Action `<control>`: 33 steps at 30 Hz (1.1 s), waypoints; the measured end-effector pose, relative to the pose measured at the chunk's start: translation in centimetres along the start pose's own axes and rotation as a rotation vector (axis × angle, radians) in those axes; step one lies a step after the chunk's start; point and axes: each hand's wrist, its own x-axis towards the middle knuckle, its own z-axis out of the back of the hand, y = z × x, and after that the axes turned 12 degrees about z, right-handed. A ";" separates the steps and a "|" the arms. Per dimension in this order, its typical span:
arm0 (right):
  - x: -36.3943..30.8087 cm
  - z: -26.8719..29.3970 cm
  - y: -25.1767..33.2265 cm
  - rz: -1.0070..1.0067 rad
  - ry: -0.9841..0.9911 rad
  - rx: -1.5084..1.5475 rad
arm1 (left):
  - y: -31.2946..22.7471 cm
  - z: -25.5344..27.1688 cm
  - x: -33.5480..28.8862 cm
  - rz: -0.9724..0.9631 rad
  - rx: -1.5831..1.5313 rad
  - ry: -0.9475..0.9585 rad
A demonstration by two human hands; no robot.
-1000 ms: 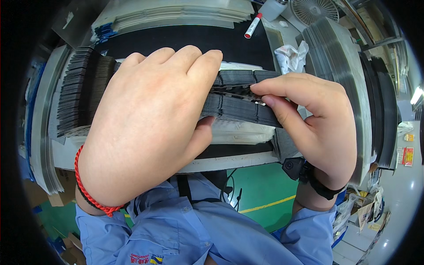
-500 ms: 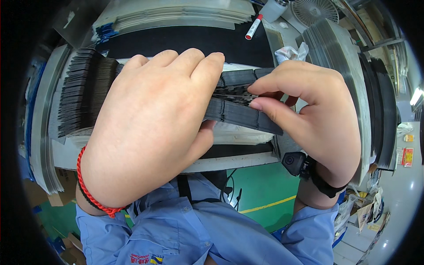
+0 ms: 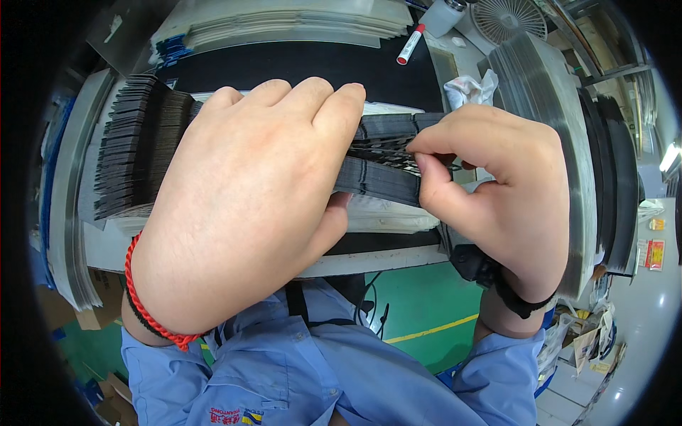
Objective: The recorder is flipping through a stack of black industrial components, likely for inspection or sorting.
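Observation:
My left hand [image 3: 245, 167] is wrapped over a stack of thin black sheets [image 3: 380, 179], its thumb below the near side and its fingers over the top. To the right of that hand the stack parts into a far and a near bundle, with loose sheet edges showing in the gap. My right hand [image 3: 504, 170] pinches with thumb and index finger at the gap's right end, on what looks like thin black sheet edges. Its other fingers are partly hidden. Beside my left hand stands a larger stack of black sheets [image 3: 131, 153], fanned along its left side.
White paper [image 3: 387, 216] lies under the stack on the workbench. Behind are pale flat sheets [image 3: 284, 28], a red-capped marker [image 3: 410, 46], a white bottle [image 3: 442, 15] and a fan [image 3: 509, 20]. Tall stacks of metal-grey plates [image 3: 543, 142] flank the right side. A crumpled plastic bag [image 3: 470, 89] lies near them.
My right thumb has risen from the near bundle toward the index fingertip, closing the pinch in the gap. The right wrist has turned slightly. My left hand has barely moved.

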 end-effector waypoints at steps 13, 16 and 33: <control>-0.8 -0.9 0.6 -0.056 -0.181 -0.108 | -0.1 0.0 0.1 0.002 0.028 -0.011; -0.9 -0.2 1.1 -0.152 -0.108 -0.012 | -0.2 0.1 0.1 0.005 0.024 -0.005; -4.6 -1.8 0.4 -0.386 -0.485 0.586 | -0.7 0.3 0.3 0.040 0.064 0.053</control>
